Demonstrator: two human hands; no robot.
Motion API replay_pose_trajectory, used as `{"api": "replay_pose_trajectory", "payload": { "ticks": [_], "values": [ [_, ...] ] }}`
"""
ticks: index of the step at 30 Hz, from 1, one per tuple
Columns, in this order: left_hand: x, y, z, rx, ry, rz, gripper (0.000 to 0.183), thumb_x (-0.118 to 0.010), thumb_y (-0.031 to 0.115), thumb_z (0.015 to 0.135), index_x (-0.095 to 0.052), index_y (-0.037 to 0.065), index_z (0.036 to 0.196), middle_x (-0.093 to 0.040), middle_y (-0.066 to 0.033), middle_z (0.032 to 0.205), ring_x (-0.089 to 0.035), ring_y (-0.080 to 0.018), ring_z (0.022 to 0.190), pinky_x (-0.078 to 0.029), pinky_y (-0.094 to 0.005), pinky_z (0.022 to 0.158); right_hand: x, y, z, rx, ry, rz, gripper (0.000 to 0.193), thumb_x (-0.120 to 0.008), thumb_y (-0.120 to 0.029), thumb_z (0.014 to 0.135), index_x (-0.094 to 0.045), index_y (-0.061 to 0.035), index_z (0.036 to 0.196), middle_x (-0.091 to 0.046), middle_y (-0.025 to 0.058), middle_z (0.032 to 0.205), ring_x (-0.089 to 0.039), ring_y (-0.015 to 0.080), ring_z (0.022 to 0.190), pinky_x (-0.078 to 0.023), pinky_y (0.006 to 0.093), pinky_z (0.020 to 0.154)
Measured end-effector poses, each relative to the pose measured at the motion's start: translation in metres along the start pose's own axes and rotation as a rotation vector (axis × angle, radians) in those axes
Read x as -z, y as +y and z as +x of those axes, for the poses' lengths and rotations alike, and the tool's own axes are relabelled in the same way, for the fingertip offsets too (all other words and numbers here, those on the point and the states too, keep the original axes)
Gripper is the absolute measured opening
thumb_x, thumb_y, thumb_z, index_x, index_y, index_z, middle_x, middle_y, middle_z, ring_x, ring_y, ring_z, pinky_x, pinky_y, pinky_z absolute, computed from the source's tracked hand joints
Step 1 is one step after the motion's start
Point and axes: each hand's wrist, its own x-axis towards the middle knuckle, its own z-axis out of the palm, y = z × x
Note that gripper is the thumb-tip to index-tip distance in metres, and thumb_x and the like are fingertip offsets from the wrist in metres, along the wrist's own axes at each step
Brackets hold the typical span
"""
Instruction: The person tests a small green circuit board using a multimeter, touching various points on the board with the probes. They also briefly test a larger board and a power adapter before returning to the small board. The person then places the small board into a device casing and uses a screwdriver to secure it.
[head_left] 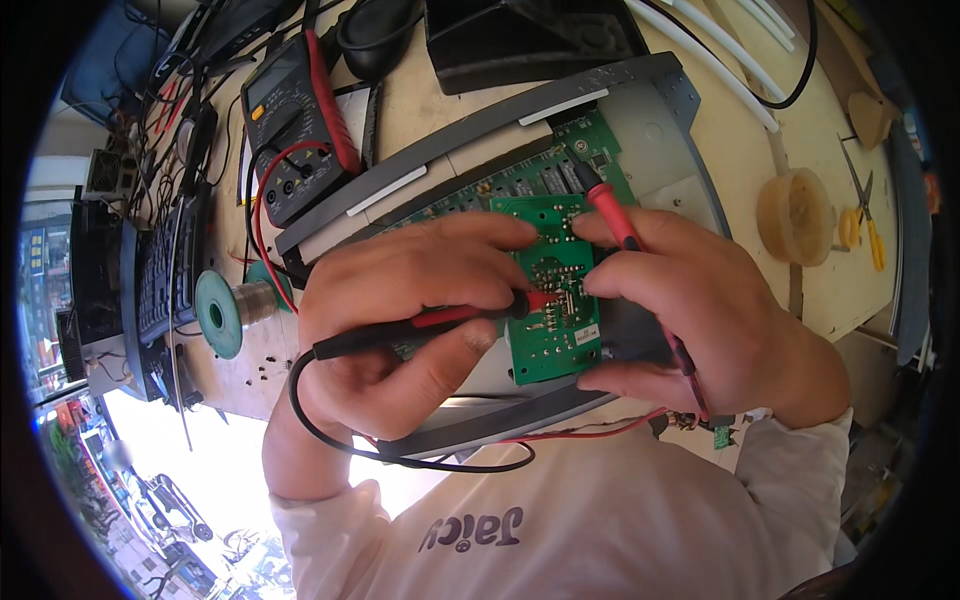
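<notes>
A small green circuit board [540, 350] is held up in front of me, its soldered side showing. My left hand [410, 310] is closed around a black-and-red test probe [370, 338], whose tip end reaches the solder joints; its fingers also touch the board's left edge. My right hand [690, 300] grips the board by its right edge. A red test probe [608, 205] lies across that hand between thumb and fingers, its tip pointing up and away from the board. Both probe leads run toward the multimeter [300, 125].
Below the board sits a grey-framed panel [480, 130] holding a larger green circuit board [600, 150]. A solder spool [222, 315] stands at left, near a keyboard [165, 235]. At right are a round yellowish tub [795, 215] and scissors [868, 220]. A black tray [530, 45] is at the far side.
</notes>
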Motion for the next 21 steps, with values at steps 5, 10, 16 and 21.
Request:
{"api": "replay_pose_trajectory", "payload": {
  "ticks": [5,10,16,21],
  "values": [
    [-0.0034,0.0017,-0.0009,0.023,0.024,0.032,0.019,-0.068,-0.009,0.074,-0.067,-0.007,0.093,-0.071,-0.0200,0.089,-0.071,-0.0429,0.097,-0.058,-0.0442,0.085,0.0009,-0.0023,0.0001,0.003,-0.006,0.017,0.068,-0.096,-0.014,0.060,-0.061,0.0009,0.116,-0.062,0.0310,0.123,-0.066,0.0440,0.107,-0.056,0.0437,0.089],
    [-0.0059,0.0001,-0.0015,0.004,0.035,0.094,0.020,-0.067,-0.010,0.072,-0.067,-0.007,0.092,-0.070,-0.0197,0.088,-0.072,-0.0428,0.093,-0.059,-0.0439,0.082,-0.0005,-0.0027,-0.0003,0.008,0.001,0.029,0.067,-0.094,-0.012,0.061,-0.060,0.0014,0.117,-0.061,0.0309,0.124,-0.066,0.0447,0.106,-0.056,0.0436,0.089],
    [-0.0067,0.0023,0.0012,-0.030,0.029,0.145,0.021,-0.066,-0.011,0.070,-0.066,-0.008,0.090,-0.069,-0.0206,0.085,-0.073,-0.0421,0.087,-0.060,-0.0475,0.085,0.0006,-0.0030,-0.0006,0.009,-0.027,0.021,0.069,-0.094,-0.014,0.061,-0.058,0.0008,0.118,-0.061,0.0309,0.125,-0.066,0.0447,0.105,-0.056,0.0440,0.088],
    [-0.0082,0.0021,0.0035,-0.050,0.011,0.143,0.021,-0.066,-0.011,0.069,-0.066,-0.009,0.089,-0.068,-0.0211,0.082,-0.072,-0.0405,0.082,-0.060,-0.0489,0.085,0.0014,-0.0032,-0.0017,0.021,-0.025,-0.001,0.070,-0.094,-0.014,0.060,-0.058,0.0007,0.119,-0.061,0.0303,0.123,-0.066,0.0439,0.102,-0.056,0.0436,0.085]
  ]
}}
